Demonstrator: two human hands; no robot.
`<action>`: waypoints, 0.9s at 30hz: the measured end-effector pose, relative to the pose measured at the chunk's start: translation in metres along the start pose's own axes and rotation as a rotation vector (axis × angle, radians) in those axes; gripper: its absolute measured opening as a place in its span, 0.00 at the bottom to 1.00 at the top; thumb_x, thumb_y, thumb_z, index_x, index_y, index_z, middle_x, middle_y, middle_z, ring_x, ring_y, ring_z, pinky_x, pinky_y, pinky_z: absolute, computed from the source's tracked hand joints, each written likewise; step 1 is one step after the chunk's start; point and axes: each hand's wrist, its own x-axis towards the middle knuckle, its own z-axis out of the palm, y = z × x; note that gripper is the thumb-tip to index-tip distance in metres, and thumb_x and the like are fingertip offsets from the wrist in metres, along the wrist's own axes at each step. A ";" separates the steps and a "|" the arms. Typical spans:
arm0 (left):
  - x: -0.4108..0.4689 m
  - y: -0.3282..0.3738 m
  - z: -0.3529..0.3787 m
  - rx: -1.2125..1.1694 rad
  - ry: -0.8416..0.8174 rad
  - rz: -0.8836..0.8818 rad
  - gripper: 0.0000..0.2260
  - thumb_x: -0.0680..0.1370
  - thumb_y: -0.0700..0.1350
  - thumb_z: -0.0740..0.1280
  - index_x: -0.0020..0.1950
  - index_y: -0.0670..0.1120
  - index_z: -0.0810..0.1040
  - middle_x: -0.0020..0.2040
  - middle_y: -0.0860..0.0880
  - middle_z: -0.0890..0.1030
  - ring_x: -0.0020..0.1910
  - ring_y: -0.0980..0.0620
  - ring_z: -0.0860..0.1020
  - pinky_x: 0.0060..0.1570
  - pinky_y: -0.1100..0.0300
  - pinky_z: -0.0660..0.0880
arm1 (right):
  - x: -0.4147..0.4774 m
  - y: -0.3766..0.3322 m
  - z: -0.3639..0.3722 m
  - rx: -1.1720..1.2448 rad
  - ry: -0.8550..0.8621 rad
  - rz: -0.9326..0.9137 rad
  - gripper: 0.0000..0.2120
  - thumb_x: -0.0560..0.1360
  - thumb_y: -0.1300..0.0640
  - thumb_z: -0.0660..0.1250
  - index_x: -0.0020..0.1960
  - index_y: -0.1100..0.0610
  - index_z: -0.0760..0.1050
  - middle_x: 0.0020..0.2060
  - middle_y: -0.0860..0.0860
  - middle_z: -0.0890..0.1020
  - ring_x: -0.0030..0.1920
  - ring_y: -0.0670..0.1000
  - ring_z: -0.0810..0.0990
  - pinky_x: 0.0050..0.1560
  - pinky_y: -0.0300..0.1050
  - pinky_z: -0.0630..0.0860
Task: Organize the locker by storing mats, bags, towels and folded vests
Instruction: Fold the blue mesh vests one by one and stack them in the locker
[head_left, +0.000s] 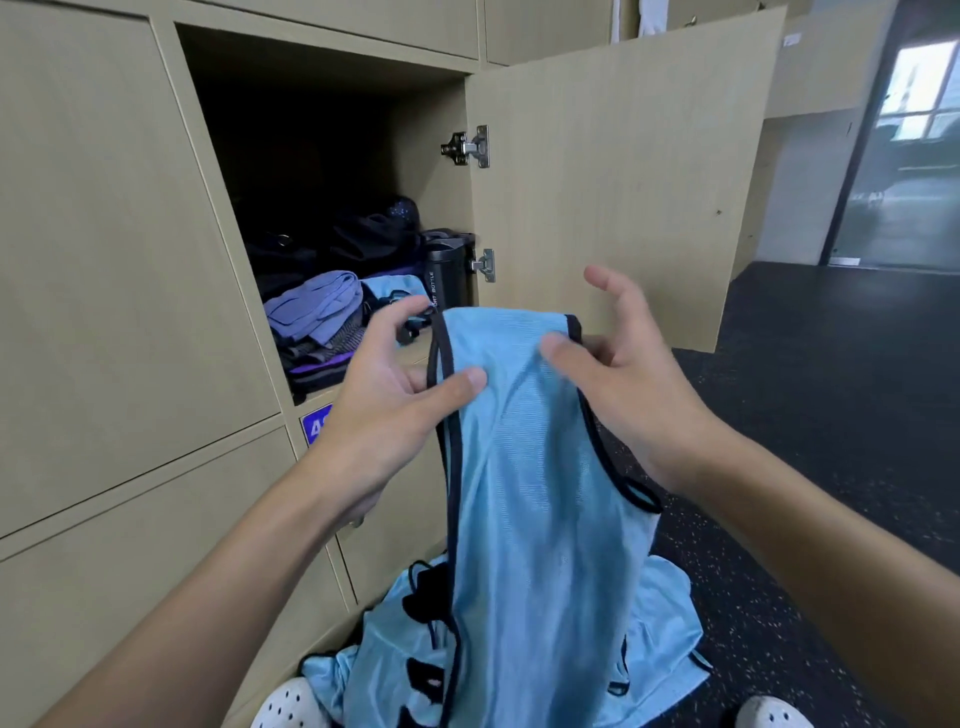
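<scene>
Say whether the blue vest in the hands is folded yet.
Not folded: the blue vest hangs long and loose from the left hand and right hand.

black bottle (445, 275) — "…ORT BOTTLE", blue label (316, 423) on locker (215, 208) — "A", rest hidden

The rear of the locker (431, 171) lies in shadow; the dark bags (374, 239) there have no readable outline. The left hand (384, 410) covers most of the blue label (314, 423); only 1 letter, "A", shows. The bottle (447, 275) print reads only "ORT BOTTLE". The vest (530, 467) hides each hand's rear grip and part of the floor pile (665, 639). The right hand (634, 395) is motion-blurred. The lower edge crops 2 shoes (291, 704).
</scene>
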 end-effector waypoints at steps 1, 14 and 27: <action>0.001 0.002 0.001 -0.010 0.029 0.018 0.30 0.76 0.35 0.70 0.73 0.53 0.63 0.44 0.42 0.86 0.43 0.47 0.85 0.51 0.54 0.81 | 0.000 0.003 -0.002 -0.049 -0.086 0.044 0.38 0.74 0.53 0.73 0.75 0.39 0.53 0.45 0.43 0.85 0.47 0.42 0.84 0.53 0.41 0.77; -0.006 -0.033 0.011 -0.057 -0.009 -0.131 0.48 0.71 0.38 0.77 0.75 0.69 0.51 0.55 0.47 0.85 0.54 0.49 0.84 0.61 0.50 0.76 | 0.001 0.008 -0.003 -0.014 -0.030 -0.032 0.41 0.76 0.66 0.70 0.73 0.34 0.52 0.45 0.71 0.79 0.42 0.70 0.78 0.53 0.72 0.75; -0.005 -0.046 0.008 -0.064 -0.058 -0.127 0.49 0.67 0.38 0.80 0.73 0.72 0.57 0.73 0.52 0.71 0.64 0.53 0.79 0.60 0.53 0.79 | 0.005 0.020 -0.007 0.058 -0.107 -0.002 0.43 0.75 0.68 0.70 0.73 0.32 0.54 0.42 0.60 0.83 0.41 0.52 0.82 0.49 0.48 0.81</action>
